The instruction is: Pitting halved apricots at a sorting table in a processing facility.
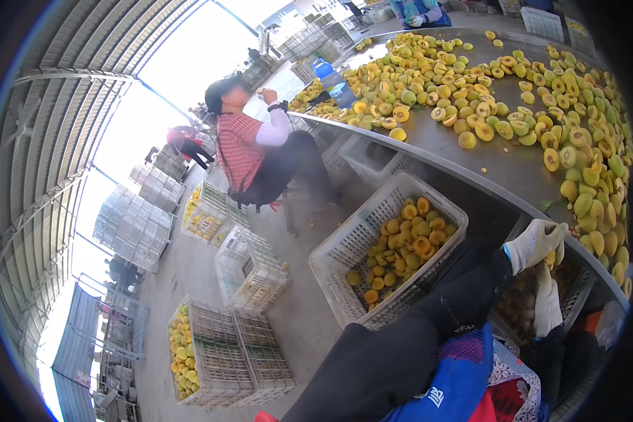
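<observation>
My left hand (536,245), in a pale work glove, is bent around a yellow piece of stone fruit (550,258) at the table's near edge. Just below it, my right hand (547,307), also gloved, reaches its fingers up to the same fruit. Whether those fingers grip it is hidden. Beneath both hands a crate (580,300) stands in shadow, its contents hard to make out. Halved yellow-green stone fruit (591,205) lies heaped on the metal table (511,174) before me. To my left a white plastic crate (329,264) holds pitted halves (401,248).
A person (242,142) sits farther along the table, near a blue-capped bottle (337,87). Another gloved person (422,13) is across it. Crates of fruit (221,353) and a white crate (253,274) stand on the concrete floor (190,274). Stacked crates (132,227) rise behind.
</observation>
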Demonstrator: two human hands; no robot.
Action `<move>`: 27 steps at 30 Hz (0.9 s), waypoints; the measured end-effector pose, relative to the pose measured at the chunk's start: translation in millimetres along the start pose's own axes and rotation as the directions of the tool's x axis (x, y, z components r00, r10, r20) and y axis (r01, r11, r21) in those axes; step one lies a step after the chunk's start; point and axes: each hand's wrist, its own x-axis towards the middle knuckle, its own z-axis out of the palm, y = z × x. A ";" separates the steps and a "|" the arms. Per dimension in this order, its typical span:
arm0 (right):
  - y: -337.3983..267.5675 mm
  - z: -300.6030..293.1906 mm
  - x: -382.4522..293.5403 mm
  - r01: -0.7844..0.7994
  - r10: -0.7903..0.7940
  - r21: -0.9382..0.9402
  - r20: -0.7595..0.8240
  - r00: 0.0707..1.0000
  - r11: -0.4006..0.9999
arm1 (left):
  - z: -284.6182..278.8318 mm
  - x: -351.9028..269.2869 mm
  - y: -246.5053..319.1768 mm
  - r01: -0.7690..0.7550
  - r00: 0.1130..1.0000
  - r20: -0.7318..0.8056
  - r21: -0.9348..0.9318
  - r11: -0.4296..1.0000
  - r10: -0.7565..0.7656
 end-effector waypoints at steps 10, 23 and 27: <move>9.8 1.7 -5.6 -0.114 0.116 0.062 -0.025 0.993 0.992 | 17.1 14.5 -33.1 -0.042 0.986 0.162 -0.005 0.999 0.042; 28.2 -30.2 7.5 -0.240 0.217 0.441 0.104 0.971 0.865 | -101.9 -9.2 -1.6 -0.194 0.913 -0.407 -0.487 0.852 -0.025; 5.7 -8.0 11.4 -0.113 0.108 0.462 0.037 0.993 0.879 | -200.8 -31.7 21.1 0.474 0.723 -0.644 0.727 0.498 0.252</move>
